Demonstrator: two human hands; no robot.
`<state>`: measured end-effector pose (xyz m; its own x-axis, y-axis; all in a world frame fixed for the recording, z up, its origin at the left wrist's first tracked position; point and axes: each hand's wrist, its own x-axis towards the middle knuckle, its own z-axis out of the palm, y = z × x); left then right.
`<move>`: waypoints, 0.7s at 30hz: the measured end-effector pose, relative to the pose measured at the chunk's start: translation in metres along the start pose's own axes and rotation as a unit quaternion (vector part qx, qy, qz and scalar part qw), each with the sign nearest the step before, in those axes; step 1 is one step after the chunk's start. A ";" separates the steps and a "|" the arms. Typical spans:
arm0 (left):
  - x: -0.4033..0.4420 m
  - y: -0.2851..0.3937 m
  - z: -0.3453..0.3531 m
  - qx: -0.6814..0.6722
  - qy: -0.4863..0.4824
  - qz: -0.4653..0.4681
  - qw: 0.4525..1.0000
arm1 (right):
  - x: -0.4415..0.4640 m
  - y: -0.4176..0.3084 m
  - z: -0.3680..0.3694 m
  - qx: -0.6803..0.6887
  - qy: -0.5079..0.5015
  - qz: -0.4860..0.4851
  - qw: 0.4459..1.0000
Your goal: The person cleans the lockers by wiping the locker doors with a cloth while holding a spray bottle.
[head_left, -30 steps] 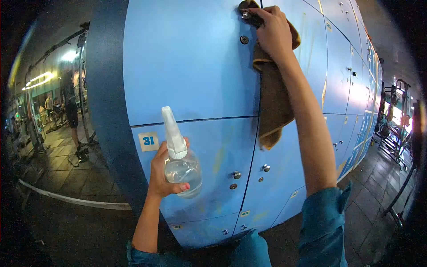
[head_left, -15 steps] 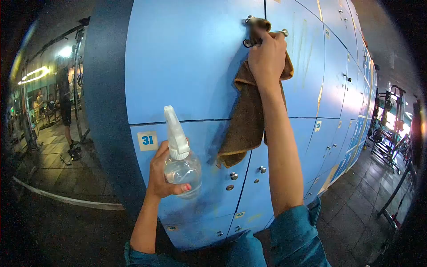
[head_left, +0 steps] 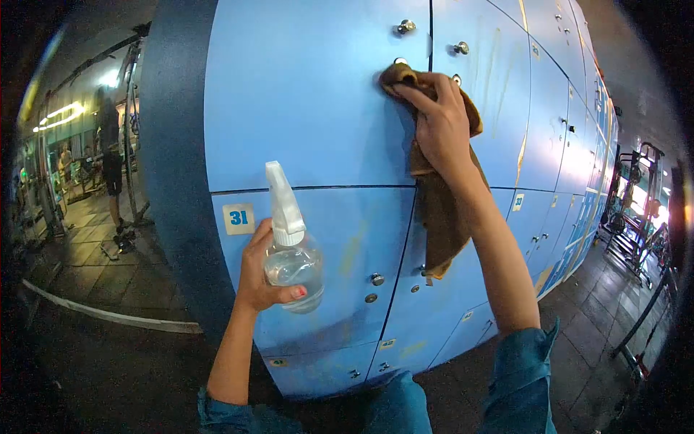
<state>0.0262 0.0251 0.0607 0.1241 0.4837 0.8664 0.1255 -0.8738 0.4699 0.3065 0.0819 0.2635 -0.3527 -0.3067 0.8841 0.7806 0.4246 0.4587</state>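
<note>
My left hand point(head_left: 258, 273) is wrapped round a clear spray bottle point(head_left: 295, 278) with a white nozzle, held upright before the blue locker door marked 31 point(head_left: 318, 217). My right hand point(head_left: 442, 126) grips a brown cloth point(head_left: 444, 217) bunched at the fingers, its lower part hanging down across the gap between two doors. The bunched end lies against the upper blue locker door point(head_left: 311, 94), just below a keyhole. Above it show two round metal knobs, one on the left door point(head_left: 405, 27) and one on the right door point(head_left: 461, 48).
More blue lockers point(head_left: 549, 116) run off to the right, some with yellowish streaks. Gym equipment point(head_left: 632, 210) stands on the dark tiled floor point(head_left: 578, 318) at the far right. At the left are a metal frame, a person point(head_left: 112, 173) in dark clothes and a pale floor strip point(head_left: 108, 315).
My right hand has moved the cloth down from the left knob to below the keyholes, uncovering both upper knobs. The cloth's hanging end has swung right since the middle frame. My left hand still holds the bottle.
</note>
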 end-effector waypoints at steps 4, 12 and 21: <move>-0.002 -0.005 -0.004 0.020 -0.003 0.001 1.000 | -0.012 0.012 -0.006 -0.021 -0.007 -0.002 1.000; 0.002 0.017 0.011 0.017 0.044 -0.015 0.999 | 0.018 0.007 0.007 -0.052 0.023 0.095 0.994; 0.004 0.014 0.006 0.035 0.033 -0.001 0.999 | 0.067 0.028 0.001 0.088 0.157 0.032 0.983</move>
<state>0.0343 0.0149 0.0693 0.0583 0.4783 0.8763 0.1950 -0.8663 0.4599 0.3044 0.0738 0.3354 -0.1077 -0.5102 0.8533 0.6848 0.5841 0.4357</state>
